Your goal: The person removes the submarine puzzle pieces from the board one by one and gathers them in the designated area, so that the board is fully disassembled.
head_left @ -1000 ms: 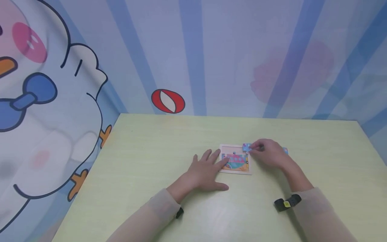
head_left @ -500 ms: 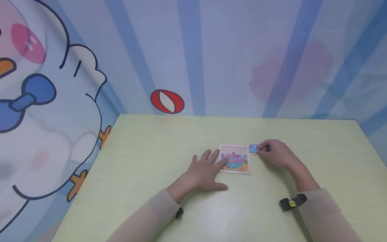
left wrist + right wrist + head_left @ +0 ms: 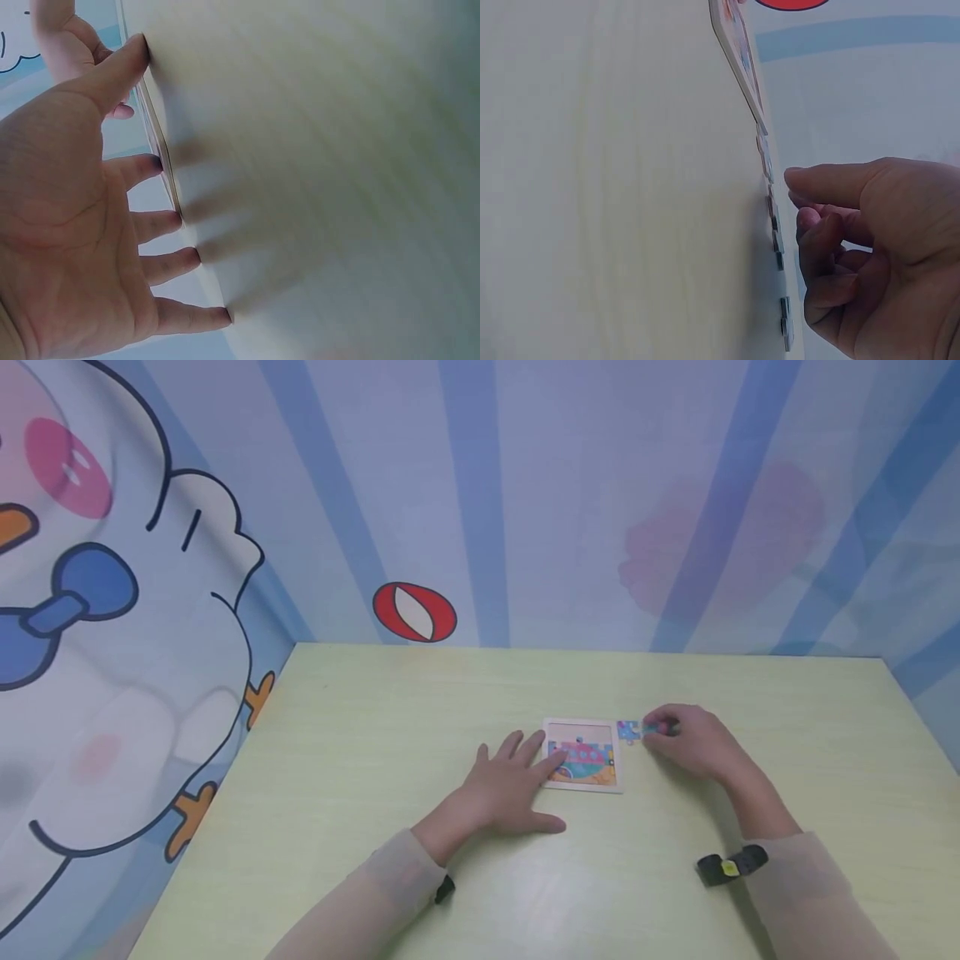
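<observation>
Meeting a blue-striped backdrop (image 3: 577,510), the pale table (image 3: 420,710) beneath widespread left fingers (image 3: 172,266) and loosely curled right fingers (image 3: 821,244).

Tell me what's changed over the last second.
The blue puzzle piece has moved right, from over the upper right corner of the frame to the table beside it. The right hand appears to have let go and shifted farther right, near another piece. The left hand stayed spread at the frame's left side; the pieces inside look unchanged.
</observation>
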Demonstrator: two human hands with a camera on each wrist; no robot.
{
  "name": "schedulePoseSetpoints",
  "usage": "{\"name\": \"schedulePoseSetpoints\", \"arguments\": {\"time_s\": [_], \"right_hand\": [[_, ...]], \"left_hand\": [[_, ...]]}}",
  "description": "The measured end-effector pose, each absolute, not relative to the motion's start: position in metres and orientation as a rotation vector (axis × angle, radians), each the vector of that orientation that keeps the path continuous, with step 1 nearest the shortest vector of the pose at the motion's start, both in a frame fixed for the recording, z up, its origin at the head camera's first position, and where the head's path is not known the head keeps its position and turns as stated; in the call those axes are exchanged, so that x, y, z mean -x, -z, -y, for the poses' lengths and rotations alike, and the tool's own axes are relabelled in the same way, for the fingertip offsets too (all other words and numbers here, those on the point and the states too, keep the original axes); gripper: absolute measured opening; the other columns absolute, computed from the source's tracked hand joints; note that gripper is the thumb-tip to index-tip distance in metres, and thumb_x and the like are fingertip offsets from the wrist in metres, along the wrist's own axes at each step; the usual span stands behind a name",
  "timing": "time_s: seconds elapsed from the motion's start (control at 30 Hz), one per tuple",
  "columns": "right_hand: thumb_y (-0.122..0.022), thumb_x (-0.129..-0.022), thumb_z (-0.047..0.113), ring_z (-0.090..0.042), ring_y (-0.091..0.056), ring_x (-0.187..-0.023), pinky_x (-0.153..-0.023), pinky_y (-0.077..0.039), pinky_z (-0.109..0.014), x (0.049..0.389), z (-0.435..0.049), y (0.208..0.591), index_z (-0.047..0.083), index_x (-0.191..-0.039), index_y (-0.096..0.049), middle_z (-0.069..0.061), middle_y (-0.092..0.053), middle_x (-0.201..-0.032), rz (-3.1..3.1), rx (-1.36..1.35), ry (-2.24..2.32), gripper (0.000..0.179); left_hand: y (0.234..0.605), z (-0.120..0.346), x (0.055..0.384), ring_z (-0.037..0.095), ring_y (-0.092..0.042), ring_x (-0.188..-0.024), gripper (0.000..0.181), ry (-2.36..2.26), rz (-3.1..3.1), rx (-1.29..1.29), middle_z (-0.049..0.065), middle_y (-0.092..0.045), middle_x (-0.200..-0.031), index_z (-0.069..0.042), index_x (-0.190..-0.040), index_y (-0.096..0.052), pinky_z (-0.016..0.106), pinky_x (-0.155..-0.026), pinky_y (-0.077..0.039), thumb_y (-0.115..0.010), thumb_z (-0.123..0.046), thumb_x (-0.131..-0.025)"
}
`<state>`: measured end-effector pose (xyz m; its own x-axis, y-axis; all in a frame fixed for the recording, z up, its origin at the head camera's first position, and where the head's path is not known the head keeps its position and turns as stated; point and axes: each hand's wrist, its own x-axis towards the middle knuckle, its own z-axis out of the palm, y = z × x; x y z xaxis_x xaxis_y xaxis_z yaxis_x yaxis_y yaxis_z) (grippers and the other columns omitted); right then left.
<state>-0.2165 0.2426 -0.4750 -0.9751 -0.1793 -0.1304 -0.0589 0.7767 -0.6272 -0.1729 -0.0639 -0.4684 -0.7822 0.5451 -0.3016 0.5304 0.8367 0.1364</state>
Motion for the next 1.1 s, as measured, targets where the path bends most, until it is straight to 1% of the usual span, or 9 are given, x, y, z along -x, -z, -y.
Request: {"name": "schedulePoseSetpoints", "arguments": {"time_s": [0.23, 0.47, 0.7, 0.9, 1.1], "right_hand": [[-0.069, -0.099, 0.02, -0.024, -0.054, -0.086, -0.075, -0.043, -0.038, 0.207, -0.242, 0.474, 0.001, -0.123, -0.068, -0.007, -0.062, -0.098, -2.76, 0.231, 1.032, 0.031], [-0.07, -0.098, 0.02, -0.025, -0.053, -0.088, -0.077, -0.043, -0.04, 0.201, -0.231, 0.474, 0.004, -0.12, -0.071, -0.006, -0.062, -0.096, -2.767, 0.257, 1.043, 0.027], [-0.071, -0.098, 0.021, -0.023, -0.057, -0.089, -0.079, -0.046, -0.04, 0.2, -0.215, 0.477, 0.006, -0.122, -0.071, -0.005, -0.064, -0.097, -2.722, 0.362, 1.066, 0.028], [-0.074, -0.096, 0.024, -0.021, -0.056, -0.085, -0.076, -0.046, -0.039, 0.202, -0.208, 0.48, 0.011, -0.119, -0.071, -0.002, -0.063, -0.092, -2.7, 0.402, 1.044, 0.027], [-0.076, -0.094, 0.024, -0.02, -0.054, -0.08, -0.072, -0.045, -0.037, 0.204, -0.204, 0.48, 0.01, -0.115, -0.072, -0.002, -0.059, -0.087, -2.71, 0.408, 0.98, 0.026]], "left_hand": [[0.469, 0.064, 0.172, 0.035, -0.013, -0.157, 0.097, -0.045, -2.7, -0.825, 0.004, -0.012, -0.174, -0.034, -0.167, -0.022, 0.072, -0.114, -0.024, -0.062, -0.076, -0.089], [0.467, 0.055, 0.167, 0.034, -0.01, -0.158, 0.095, -0.046, -2.711, -0.946, 0.004, -0.011, -0.174, -0.031, -0.166, -0.026, 0.075, -0.112, -0.024, -0.063, -0.072, -0.09], [0.466, 0.042, 0.164, 0.032, -0.013, -0.158, 0.09, -0.046, -2.688, -1.014, 0.001, -0.012, -0.174, -0.034, -0.166, -0.028, 0.073, -0.112, -0.027, -0.063, -0.07, -0.091], [0.472, 0.034, 0.163, 0.031, -0.014, -0.157, 0.087, -0.033, -2.663, -1.018, 0.002, -0.011, -0.174, -0.036, -0.165, -0.028, 0.072, -0.112, -0.03, -0.062, -0.071, -0.092], [0.471, 0.032, 0.163, 0.031, -0.012, -0.158, 0.086, -0.013, -2.657, -1.006, 0.001, -0.01, -0.174, -0.037, -0.165, -0.027, 0.07, -0.113, -0.03, -0.06, -0.071, -0.093]]}}
